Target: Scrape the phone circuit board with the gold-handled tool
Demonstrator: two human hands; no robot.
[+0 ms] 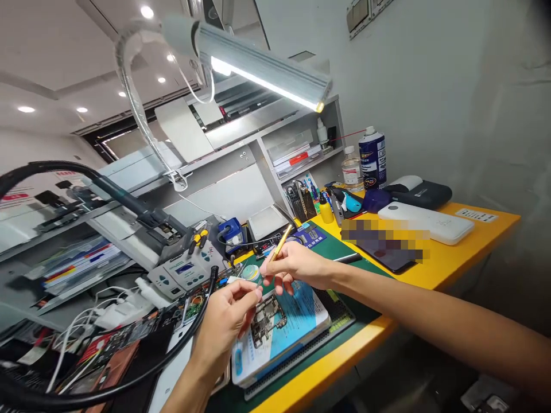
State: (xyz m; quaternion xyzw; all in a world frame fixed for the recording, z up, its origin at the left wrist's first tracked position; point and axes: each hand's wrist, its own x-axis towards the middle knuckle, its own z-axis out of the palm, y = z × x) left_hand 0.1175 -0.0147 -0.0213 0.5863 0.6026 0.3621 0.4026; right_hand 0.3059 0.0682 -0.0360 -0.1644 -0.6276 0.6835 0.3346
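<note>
My right hand is closed in a pinch on a slim gold-coloured tool that slants up and away from my fingers. My left hand is closed too, its thumb and forefinger pinched on something too small to make out, right at the tool's lower tip. Both hands hover above a dark circuit board lying on a blue and white mat. A small round tin sits just behind my fingertips.
A yellow-edged bench carries a green mat, a dark phone, a white flat box, a blue can and a clear bottle. A soldering station and cables crowd the left. A bar lamp hangs overhead.
</note>
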